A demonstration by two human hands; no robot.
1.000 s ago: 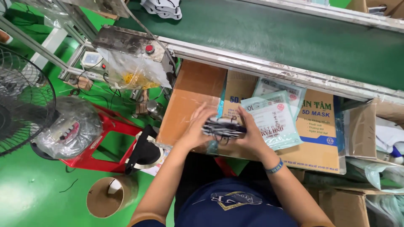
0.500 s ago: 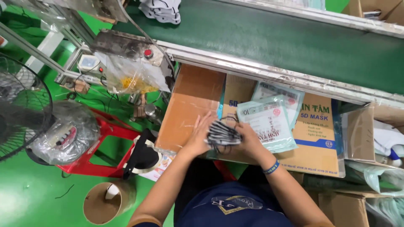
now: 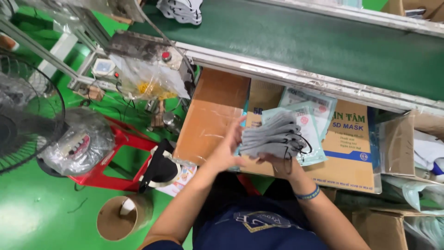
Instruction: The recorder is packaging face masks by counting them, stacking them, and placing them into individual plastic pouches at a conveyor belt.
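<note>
1. Right hand grips stack of grey fabric face masks from below; left hand, fingers flat and open, presses its nine o'clock edge.
2. Flattened brown cardboard carton beneath; clear packets of masks at two o'clock.

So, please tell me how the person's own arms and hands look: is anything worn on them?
Both forearms are bare, with no gloves on the left hand or the right hand. A blue wristband circles the right wrist. No ring or watch shows. The dark navy top has a pale printed emblem.
</note>
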